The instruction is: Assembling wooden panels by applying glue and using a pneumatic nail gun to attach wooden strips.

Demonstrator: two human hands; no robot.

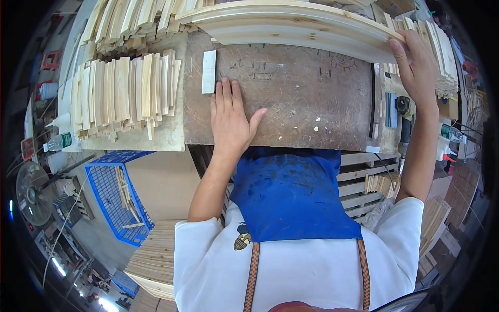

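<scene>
My left hand (230, 117) lies flat on the brown, scratched work board (312, 109), its fingers stretched forward and its thumb spread to the right. Just past its fingertips is a small pale rectangular strip (209, 72). My right hand (417, 70) reaches to the far right and grips the end of a long pale wooden board (296, 32), thumb on the near face. That board spans the back of the work board and shows knots and brown grain streaks. My right fingertips are partly hidden behind its end.
Rows of thin wooden slats (122, 93) stand to the left, with more slats (140, 18) behind. A power tool (404, 106) and blue strips (391, 110) lie at right. Below left are a blue plastic crate (117, 203) and stacked wood (156, 255). A fan (34, 190) stands farther left.
</scene>
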